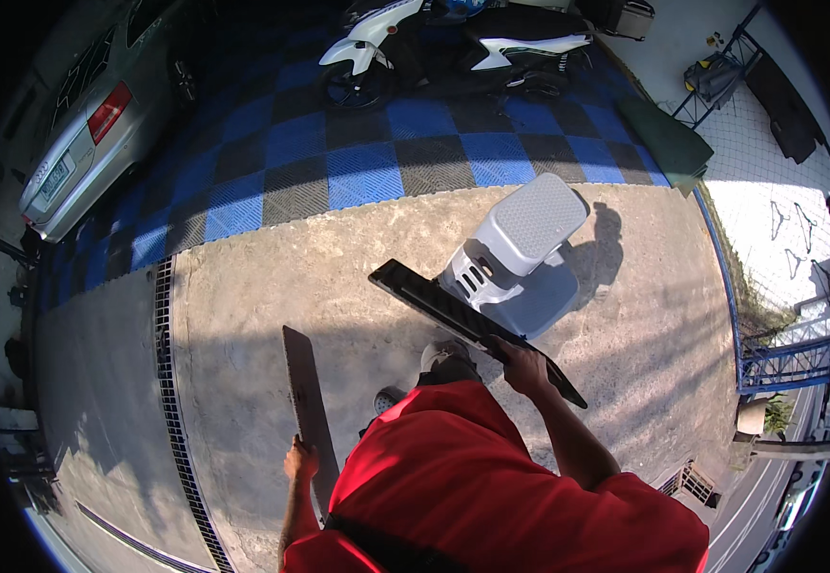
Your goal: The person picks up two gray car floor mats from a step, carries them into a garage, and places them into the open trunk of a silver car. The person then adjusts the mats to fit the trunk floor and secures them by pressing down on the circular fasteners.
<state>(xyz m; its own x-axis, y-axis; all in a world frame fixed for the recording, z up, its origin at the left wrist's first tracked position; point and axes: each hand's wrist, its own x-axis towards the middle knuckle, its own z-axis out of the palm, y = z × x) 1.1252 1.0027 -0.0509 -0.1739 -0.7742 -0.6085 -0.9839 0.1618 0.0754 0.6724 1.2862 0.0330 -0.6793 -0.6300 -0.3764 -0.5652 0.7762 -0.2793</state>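
Observation:
My left hand is closed around the edge of a long, flat brown board, which stands on edge beside my left leg. In my right hand is a long, narrow black panel, gripped nearer its right end. The black panel slants across in front of me, from far left to near right, and hides part of a grey plastic step stool behind it. The stool has a textured top and a lower step. My shoes show at the hem of my red garment.
Blue and black floor tiles begin beyond the concrete. A white and black scooter and a silver car stand on them. A drain grate runs along the left. At the right are a dark green sheet and a blue metal frame.

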